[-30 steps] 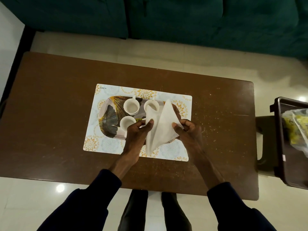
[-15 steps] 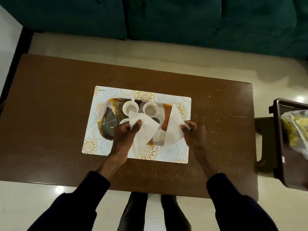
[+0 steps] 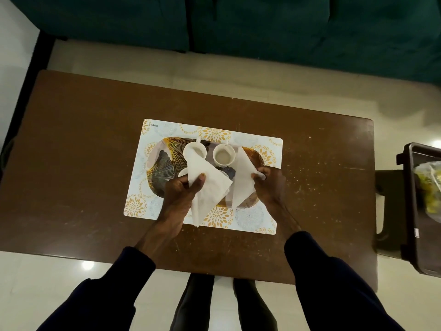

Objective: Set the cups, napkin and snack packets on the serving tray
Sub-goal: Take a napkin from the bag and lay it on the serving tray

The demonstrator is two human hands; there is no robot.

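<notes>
The serving tray (image 3: 164, 163), patterned in gold and grey, lies on a floral placemat (image 3: 257, 218) in the middle of a brown table (image 3: 71, 175). Over the tray's near half, each hand holds a folded white napkin. The left hand (image 3: 177, 195) pinches the larger napkin (image 3: 207, 187) between thumb and fingers; its upper corner overlaps the rim of the far-left cup (image 3: 194, 151) and its lower point hangs past the tray's near edge, over the placemat. The right hand (image 3: 269, 185) grips a second napkin (image 3: 243, 177) at the tray's right end, fingers curled around one crumpled corner; this piece stands as a narrow triangle, and whether its lower edge touches the tray cannot be told.

A second cup (image 3: 223, 155) stands clear at the tray's far side, a pale liquid or residue inside, hard to say which. A third cup (image 3: 183, 173) at the tray's near left is mostly hidden behind the left hand and its napkin; only a sliver of rim shows.

Well to the right of the tray, off the table, a dark bin (image 3: 412, 211) is cut off by the picture's edge, with yellow packets in clear plastic (image 3: 429, 187) inside, possibly the snacks.
</notes>
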